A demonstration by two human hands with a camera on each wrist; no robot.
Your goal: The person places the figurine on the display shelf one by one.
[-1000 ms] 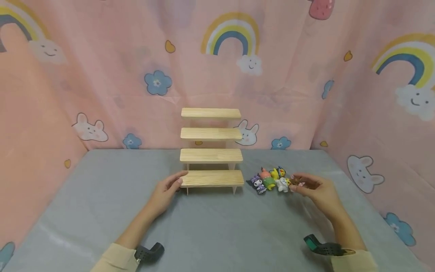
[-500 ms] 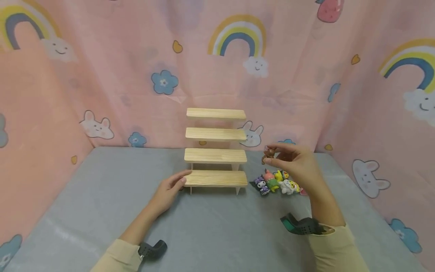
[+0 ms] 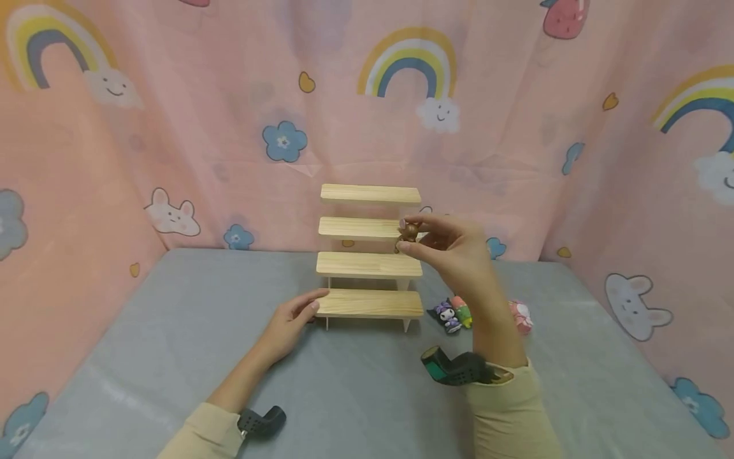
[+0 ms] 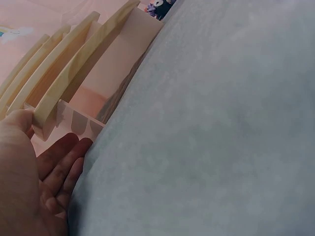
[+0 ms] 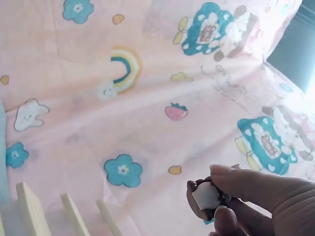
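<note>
My right hand pinches a small brown figurine between thumb and fingertips, in front of the right ends of the upper steps. In the right wrist view a white patch shows on the figurine. The wooden stepped display stand rises in tiers on the grey tabletop. At the left end of its lowest board, my left hand holds the stand. Seen from the left wrist, the thumb lies at the board's corner and the other fingers sit low beside the side support.
Right of the stand lie a purple-and-black figurine, a pink-and-green figurine and a pink figurine. My right forearm hides whatever lies between them. A pink patterned curtain hangs behind and at both sides of the table.
My right hand has picked the brown figurine out of the group at the right, lifted it and carried it left to the stand. The left hand stays at the lowest board.
</note>
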